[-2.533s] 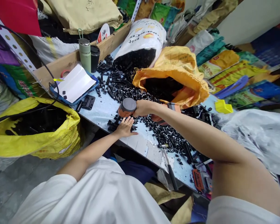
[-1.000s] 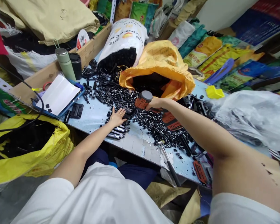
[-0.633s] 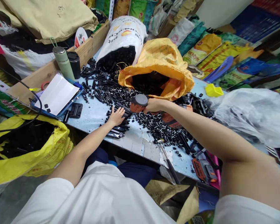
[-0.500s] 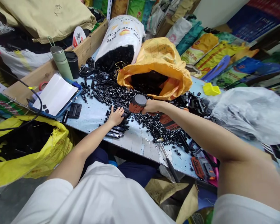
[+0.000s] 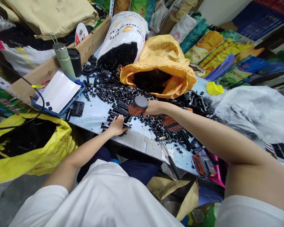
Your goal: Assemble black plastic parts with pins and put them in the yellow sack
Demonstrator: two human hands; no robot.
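Note:
My right hand is closed round the handle of an orange mallet with a grey round head, held just above the light blue table. My left hand lies flat, fingers stretched out, on a row of black plastic strips near the table's front edge. The mallet head hovers a little above and to the right of that hand. A heap of small black parts with metal pins spreads under my right forearm.
An orange sack and a white sack lie open at the back, spilling black parts. A yellow sack stands left of the table. Two flasks, a clipboard with paper, a screwdriver and a clear plastic bag are around.
My left hand has slid towards the front edge along the strips. The mallet has come slightly lower and to the left, staying in my right hand. The view has shifted a little.

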